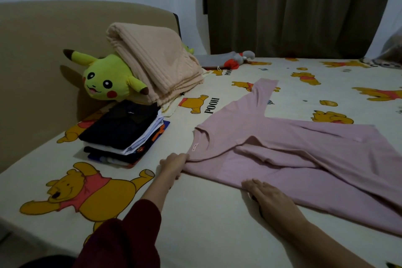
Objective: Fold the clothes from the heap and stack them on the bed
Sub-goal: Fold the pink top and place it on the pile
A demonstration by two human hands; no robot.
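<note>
A pink long-sleeved top (282, 154) lies spread on the bed sheet (206, 220), its collar toward the left and one sleeve stretched toward the far side. My left hand (174, 164) grips the shoulder edge just beside the collar. My right hand (267, 196) lies flat, fingers straight, on the near edge of the top. A stack of folded clothes (126, 135), dark on top with white and patterned layers below, stands to the left of the top.
A yellow plush toy (104, 80) and a folded peach blanket (156, 61) lean on the beige headboard (43, 50) behind the stack. A grey and red soft toy (228, 61) lies at the far edge. Dark curtains (293, 6) hang behind the bed.
</note>
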